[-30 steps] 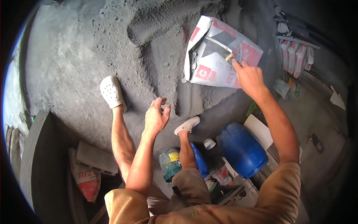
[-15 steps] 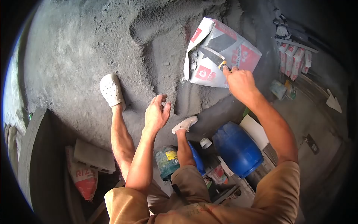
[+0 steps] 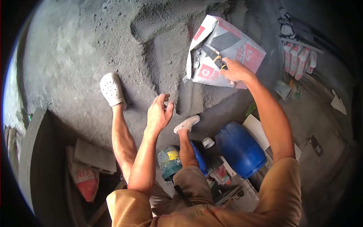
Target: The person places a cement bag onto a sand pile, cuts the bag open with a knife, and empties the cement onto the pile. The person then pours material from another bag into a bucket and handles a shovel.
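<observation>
My right hand [image 3: 237, 72] is at the rear of the black-and-yellow handle of a bladed hand tool [image 3: 218, 62]. Its fingers are spread around the handle's end, and most of the handle shows. The tool's flat blade lies over a white and red cement bag [image 3: 247, 56], whose left end is torn open with grey powder inside. Over the floor, my left hand [image 3: 159, 113] hovers with nothing in it, its fingers loosely bent and thumb apart. Beneath and beyond it spreads a heap of grey sand or dry mix [image 3: 166, 56].
My feet, in white clogs [image 3: 111, 89], straddle the near edge of the heap. A blue drum [image 3: 242, 149] and a greenish bucket [image 3: 169, 160] stand close by. More cement bags [image 3: 300, 60] are stacked at right. A grey wall edge [image 3: 34, 151] rises at left.
My right hand has shifted slightly and its grip has loosened, so more of the tool's handle shows. The tool has moved slightly up and left. My left hand stays nearly still.
</observation>
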The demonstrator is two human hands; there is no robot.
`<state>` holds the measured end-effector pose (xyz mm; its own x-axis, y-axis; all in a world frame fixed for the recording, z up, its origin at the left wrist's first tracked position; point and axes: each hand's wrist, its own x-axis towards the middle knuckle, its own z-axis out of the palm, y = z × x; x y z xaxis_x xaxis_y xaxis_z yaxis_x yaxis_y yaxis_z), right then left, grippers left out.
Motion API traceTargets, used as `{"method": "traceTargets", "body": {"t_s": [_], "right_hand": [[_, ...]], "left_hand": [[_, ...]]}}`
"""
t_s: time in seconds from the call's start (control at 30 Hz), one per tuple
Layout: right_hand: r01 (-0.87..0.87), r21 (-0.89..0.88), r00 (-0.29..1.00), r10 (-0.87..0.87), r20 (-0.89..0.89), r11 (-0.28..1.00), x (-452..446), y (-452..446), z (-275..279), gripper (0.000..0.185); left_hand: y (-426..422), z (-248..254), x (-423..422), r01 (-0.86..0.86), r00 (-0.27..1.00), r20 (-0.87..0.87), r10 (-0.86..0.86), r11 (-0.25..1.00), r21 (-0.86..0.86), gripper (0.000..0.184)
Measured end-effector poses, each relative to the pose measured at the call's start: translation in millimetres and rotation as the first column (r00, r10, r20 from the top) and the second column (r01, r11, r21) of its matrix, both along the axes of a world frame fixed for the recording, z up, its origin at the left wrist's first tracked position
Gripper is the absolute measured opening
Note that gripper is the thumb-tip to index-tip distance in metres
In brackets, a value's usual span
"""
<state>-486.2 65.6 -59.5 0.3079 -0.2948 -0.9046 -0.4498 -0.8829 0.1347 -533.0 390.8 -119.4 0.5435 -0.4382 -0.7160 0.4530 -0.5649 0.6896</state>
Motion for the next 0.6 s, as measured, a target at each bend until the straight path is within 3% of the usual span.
{"method": "traceTargets", "body": {"t_s": [0.03, 0.07, 0.1, 0.13, 0.2, 0.27, 0.33, 0.4, 0.47, 0.53, 0.6], "right_hand": [[0.538, 0.001, 0.837, -0.533, -0.127, 0.843, 6, 2, 0, 0.029], [0.542, -0.004, 0.834, -0.539, -0.116, 0.84, -2, 7, 2, 0.029], [0.871, 0.105, 0.491, -0.857, -0.156, 0.48, -22, 14, 2, 0.024], [0.983, 0.185, 0.049, -0.969, -0.241, 0.003, -43, 20, -2, 0.02], [0.873, 0.253, -0.363, -0.902, -0.233, -0.417, -86, 32, -39, 0.015], [0.654, 0.361, -0.561, -0.746, -0.359, -0.665, -102, 39, -66, 0.015], [0.594, 0.4, -0.589, -0.716, -0.375, -0.698, -92, 48, -68, 0.014], [0.588, 0.563, -0.515, -0.805, -0.293, -0.581, -95, 43, -71, 0.014], [0.55, 0.549, -0.528, -0.772, -0.355, -0.629, -97, 33, -68, 0.013], [0.58, 0.511, -0.566, -0.765, -0.306, -0.634, -91, 29, -53, 0.013], [0.542, 0.503, -0.571, -0.734, -0.367, -0.673, -85, 17, -69, 0.013]], "left_hand": [[0, 0, 2, 0.005, 1.0, 0.01, -0.005, 1.0, -0.002, 0.031], [0, 0, 4, 0.011, 1.0, 0.016, -0.011, 1.0, -0.012, 0.031], [-1, 0, 6, 0.009, 1.0, 0.018, -0.009, 1.0, -0.006, 0.031], [-1, 1, 8, 0.005, 1.0, 0.019, -0.005, 1.0, 0.002, 0.031], [-1, 3, 12, -0.013, 1.0, 0.019, 0.013, 1.0, -0.007, 0.03], [-2, -1, 13, 0.025, 0.999, 0.044, -0.025, 1.0, -0.003, 0.031], [-4, -3, 15, 0.022, 0.999, 0.043, -0.021, 1.0, -0.002, 0.03], [-7, 0, 9, 0.04, 0.999, 0.024, -0.039, 0.999, -0.016, 0.03], [-11, -1, 9, 0.101, 0.994, 0.051, -0.101, 0.995, 0.008, 0.03], [-12, -1, 9, 0.107, 0.993, 0.048, -0.107, 0.994, 0.007, 0.03], [-14, -3, 7, 0.097, 0.992, 0.08, -0.096, 0.995, -0.009, 0.03]]}}
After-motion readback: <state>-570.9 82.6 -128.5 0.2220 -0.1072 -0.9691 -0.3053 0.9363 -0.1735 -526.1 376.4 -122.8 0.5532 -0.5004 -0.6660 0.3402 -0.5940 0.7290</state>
